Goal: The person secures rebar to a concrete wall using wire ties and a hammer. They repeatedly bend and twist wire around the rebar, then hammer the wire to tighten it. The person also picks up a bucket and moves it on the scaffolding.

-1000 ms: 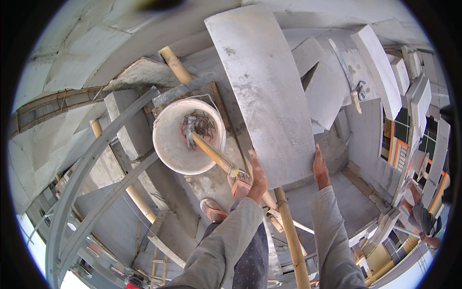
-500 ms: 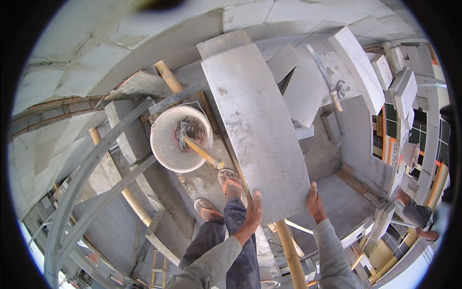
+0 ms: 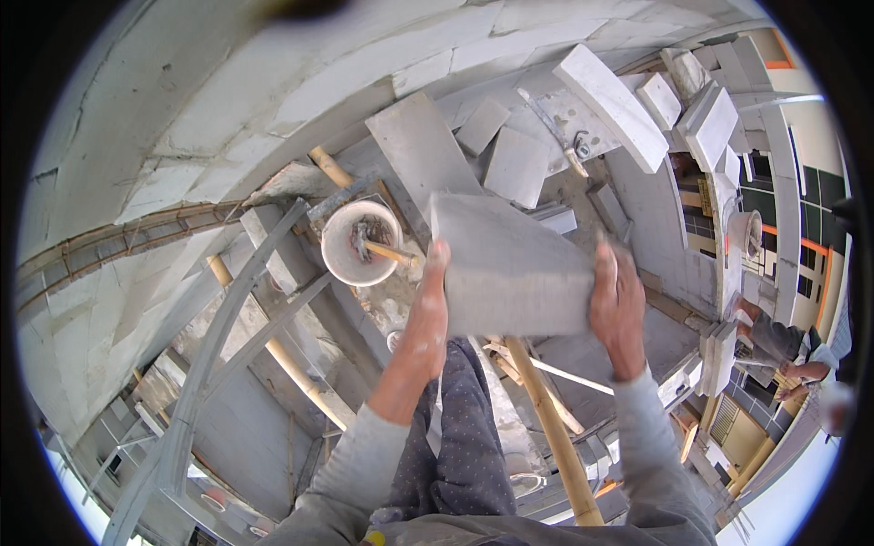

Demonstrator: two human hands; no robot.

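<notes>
A grey lightweight concrete block [image 3: 519, 282] is held up in front of me, its near end face turned toward me and slightly blurred. My left hand [image 3: 423, 318] presses against its left side, and my right hand [image 3: 621, 305] grips the right side. Beyond the block, a flat grey slab [image 3: 423, 150] lies on the work surface, partly covered by the held block. To the left stands a round whitish bucket [image 3: 332, 246] with grey mortar inside. A tool with a wooden handle [image 3: 391, 253] leans out of it.
Smaller cut blocks [image 3: 517, 168] and a long thin tool with a wooden handle [image 3: 553, 132] lie at the far right. A bamboo pole [image 3: 553, 428] rises near my right forearm. Metal bars [image 3: 232, 323] cross the left side. Another person [image 3: 783, 341] is at the far right.
The block has been raised and tilted, with its near end now facing me. Both hands have come up with it, and the slab underneath shows more. My view has shifted.
</notes>
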